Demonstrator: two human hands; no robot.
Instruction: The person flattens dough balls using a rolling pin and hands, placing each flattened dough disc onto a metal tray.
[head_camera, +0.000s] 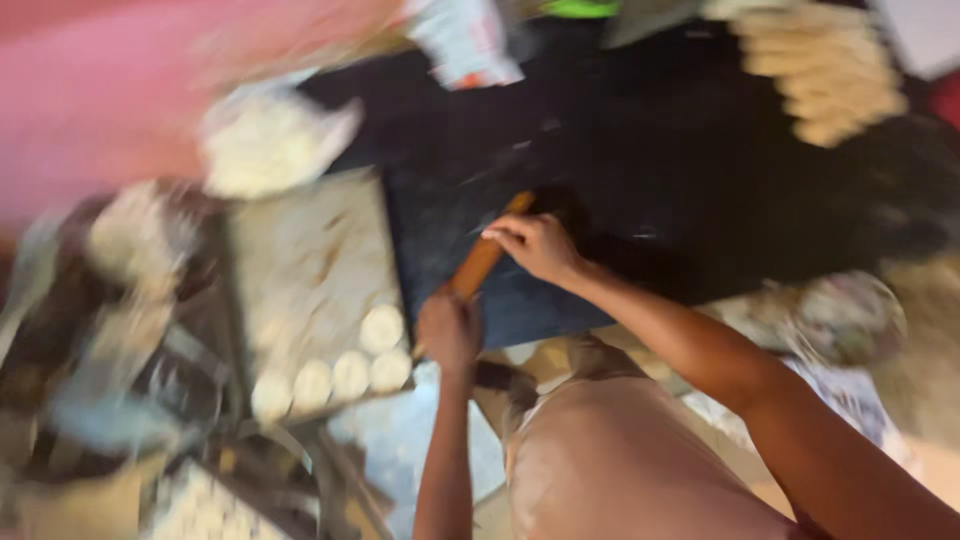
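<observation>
Head view, looking down, heavily motion-blurred. I see my two bare hands on a wooden rolling pin (487, 255), which lies slantwise on a dark work surface (700, 170), its upper end pointing up and right, its lower end toward me.

Right hand (535, 245): laid over the upper part of the rolling pin, fingers curled down across it, palm pressed on the wood. The forearm runs off toward the lower right corner.

Left hand (447, 330): closed around the lower end of the rolling pin, near the front edge of the dark work surface. Blur keeps me from telling how tightly the fingers wrap.

Just left of the left hand: a pale, flour-dusted board (300, 270) carrying round dough discs (350, 372) in a row along its near edge, with one more set just above them on the right side. The discs lie close together; whether they touch I cannot tell.

Above the board: a heap of white flour (265, 145), its container too blurred for me to name.

Upper right, well apart from the hands: a stack of pale flatbreads (825, 70) resting on the dark work surface.

Upper left: a pink surface (100, 90), blurred.

Lower centre: my lap in light cloth (620, 460).
</observation>
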